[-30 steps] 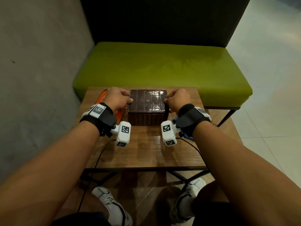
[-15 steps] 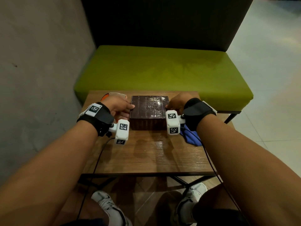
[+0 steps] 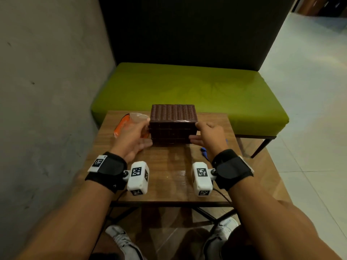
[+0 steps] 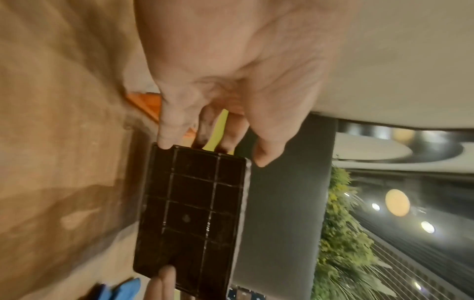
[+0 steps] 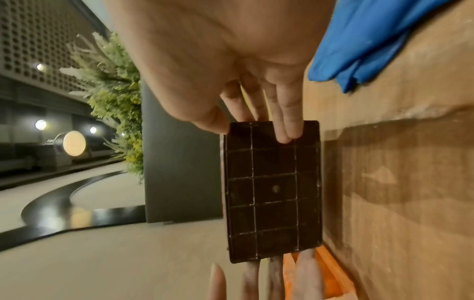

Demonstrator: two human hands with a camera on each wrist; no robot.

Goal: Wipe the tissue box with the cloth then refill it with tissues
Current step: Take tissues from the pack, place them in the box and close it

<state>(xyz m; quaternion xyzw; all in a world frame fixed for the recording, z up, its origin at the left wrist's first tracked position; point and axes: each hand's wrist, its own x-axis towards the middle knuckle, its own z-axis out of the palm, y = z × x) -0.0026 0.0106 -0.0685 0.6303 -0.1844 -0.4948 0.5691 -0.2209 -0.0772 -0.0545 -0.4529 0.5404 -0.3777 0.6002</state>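
Hands: left hand [image 3: 134, 136] and right hand [image 3: 208, 136] flank the tissue box [image 3: 173, 126], one at each end.
Left hand: fingers [image 4: 166, 130] nearly straight, tips touching the left end wall of the box; thumb at its upper edge; nothing enclosed in the palm.
Right hand: fingers [image 5: 284, 121] straight and close together, tips laid on the gridded near face at the right end; thumb at the upper edge.
Tissue box: dark brown, standing on the wooden worktop [image 3: 169, 177] toward its far edge; woven-textured surface faces up, the gridded side faces the person.
Left of the box: an orange tissue packet [image 3: 124, 124] lies on the worktop just beside the box, partly covered by the left hand.
Right of the box: a blue cloth [image 3: 204, 152] lies on the worktop near the right wrist, mostly hidden behind that hand in the head view.
Beyond the worktop: a green bench cushion [image 3: 187, 87] with a dark backrest; grey wall at left.
Below: white shoes [image 3: 120, 239] under the worktop.
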